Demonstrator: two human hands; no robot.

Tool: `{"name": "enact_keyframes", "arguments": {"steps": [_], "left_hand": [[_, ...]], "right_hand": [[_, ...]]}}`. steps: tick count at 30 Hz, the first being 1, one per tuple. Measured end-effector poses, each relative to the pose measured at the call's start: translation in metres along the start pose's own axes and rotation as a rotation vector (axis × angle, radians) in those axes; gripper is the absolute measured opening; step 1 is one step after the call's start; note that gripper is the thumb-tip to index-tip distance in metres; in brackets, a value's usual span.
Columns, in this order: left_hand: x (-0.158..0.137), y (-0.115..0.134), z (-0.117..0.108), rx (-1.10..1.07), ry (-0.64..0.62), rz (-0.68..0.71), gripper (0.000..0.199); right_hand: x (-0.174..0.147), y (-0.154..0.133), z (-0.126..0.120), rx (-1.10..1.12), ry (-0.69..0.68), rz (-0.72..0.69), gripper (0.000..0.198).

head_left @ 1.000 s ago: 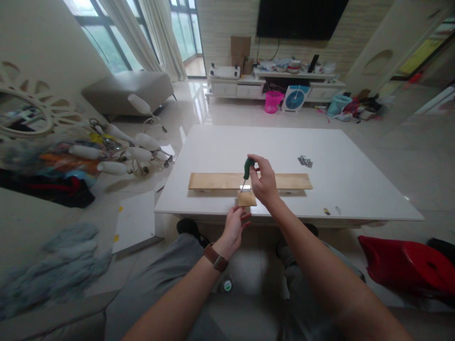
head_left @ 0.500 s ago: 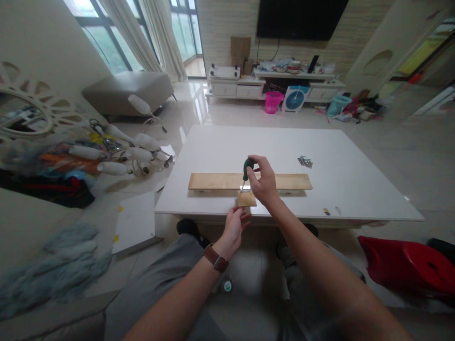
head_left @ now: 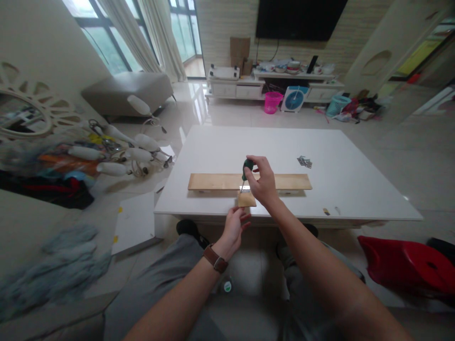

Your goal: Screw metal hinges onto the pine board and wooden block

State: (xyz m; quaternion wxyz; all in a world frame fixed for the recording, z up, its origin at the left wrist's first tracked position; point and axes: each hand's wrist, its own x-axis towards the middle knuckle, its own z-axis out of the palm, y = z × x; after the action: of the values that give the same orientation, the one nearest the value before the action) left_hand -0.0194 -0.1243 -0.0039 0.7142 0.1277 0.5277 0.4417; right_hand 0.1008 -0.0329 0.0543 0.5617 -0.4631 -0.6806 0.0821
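Observation:
My right hand (head_left: 262, 179) is closed around the green handle of a screwdriver (head_left: 248, 166). Its shaft points down, with the tip at a small metal plate (head_left: 245, 188) where a long wooden board (head_left: 213, 181) meets a small wooden block (head_left: 246, 199). Below the block's near edge is my left hand (head_left: 234, 226), its thumb and forefinger closed on that edge and the other fingers loose. A brown watch strap circles the left wrist. The board lies crosswise on the white table (head_left: 220, 147), slightly raised. The screw under the tip is too small to make out.
Several metal brackets (head_left: 304, 162) lie on the table beyond the board's right end. Two small items, one a brown-and-yellow piece (head_left: 326, 211), lie near the front edge. A red stool (head_left: 408, 265) stands at the right, and a white panel (head_left: 135, 222) leans at the left.
Both hands, the screwdriver and the wooden pieces stay nearly in place. My right hand's grip on the handle has shifted very slightly.

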Motion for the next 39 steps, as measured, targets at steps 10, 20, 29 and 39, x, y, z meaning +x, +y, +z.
{"name": "enact_keyframes", "arguments": {"steps": [10, 20, 29, 39], "left_hand": [[-0.0033, 0.0038, 0.0040, 0.014, 0.020, -0.021, 0.012], [-0.0015, 0.0022, 0.0028, 0.002, 0.027, -0.018, 0.011], [0.0010, 0.0006, 0.0035, 0.006, 0.042, -0.023, 0.015], [-0.0001, -0.0001, -0.0001, -0.001, 0.013, -0.011, 0.015]], "right_hand": [[-0.0006, 0.0014, -0.0001, -0.025, -0.001, 0.016, 0.034], [0.0000, 0.0041, -0.0004, 0.010, -0.018, 0.020, 0.039], [0.0006, 0.0018, -0.0004, -0.003, 0.010, 0.016, 0.032], [-0.0009, 0.0018, -0.0020, -0.038, 0.011, 0.014, 0.026]]}}
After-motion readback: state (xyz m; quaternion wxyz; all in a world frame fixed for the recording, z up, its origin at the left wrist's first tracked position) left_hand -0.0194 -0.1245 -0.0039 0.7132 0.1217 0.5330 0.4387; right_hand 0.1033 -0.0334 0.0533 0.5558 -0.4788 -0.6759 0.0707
